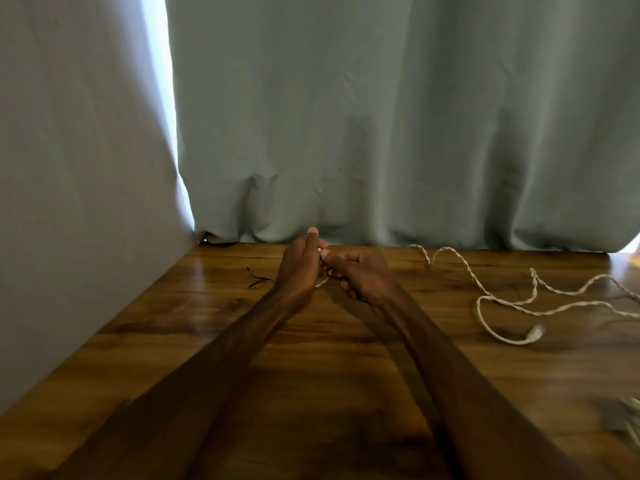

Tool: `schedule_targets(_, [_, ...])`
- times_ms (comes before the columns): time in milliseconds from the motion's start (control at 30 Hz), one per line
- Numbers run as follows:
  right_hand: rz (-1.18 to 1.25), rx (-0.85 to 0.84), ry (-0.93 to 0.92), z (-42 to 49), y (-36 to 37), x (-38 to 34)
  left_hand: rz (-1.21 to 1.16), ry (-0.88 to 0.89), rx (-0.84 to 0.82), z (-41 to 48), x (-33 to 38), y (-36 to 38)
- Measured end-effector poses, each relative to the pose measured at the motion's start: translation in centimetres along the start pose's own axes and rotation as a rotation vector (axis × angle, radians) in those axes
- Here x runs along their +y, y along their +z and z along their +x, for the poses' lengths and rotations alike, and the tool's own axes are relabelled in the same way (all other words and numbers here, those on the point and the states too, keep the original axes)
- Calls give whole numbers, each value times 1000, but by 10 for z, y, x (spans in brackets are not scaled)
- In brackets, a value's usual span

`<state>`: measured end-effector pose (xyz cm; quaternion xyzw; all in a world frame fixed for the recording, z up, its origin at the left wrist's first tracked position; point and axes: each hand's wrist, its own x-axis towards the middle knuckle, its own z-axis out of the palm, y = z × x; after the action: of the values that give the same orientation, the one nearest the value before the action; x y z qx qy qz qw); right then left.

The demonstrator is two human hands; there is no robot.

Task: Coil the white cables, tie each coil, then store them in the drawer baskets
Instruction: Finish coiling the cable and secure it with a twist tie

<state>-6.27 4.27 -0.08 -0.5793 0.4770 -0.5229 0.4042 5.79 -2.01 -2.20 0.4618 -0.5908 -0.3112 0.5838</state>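
Two hands, pinched white cable (mostly hidden)

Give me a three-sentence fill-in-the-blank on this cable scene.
1. The loose twisted white cable lies to the ___ of the left hand and right hand, which pinch a small white coil.
2. The thin dark tie lies on the brown ___ table.
3. Behind the table hangs a grey-green ___.
Missing words: right, wooden, curtain.
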Motion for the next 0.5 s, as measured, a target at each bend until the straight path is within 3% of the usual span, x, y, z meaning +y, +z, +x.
schedule_targets(233, [19,121,76,3,-7,7,87,107,-51,-5,-1,12])
schedule_targets(500, [203,162,170,11,-24,6,180,292,-79,-7,-2,23])
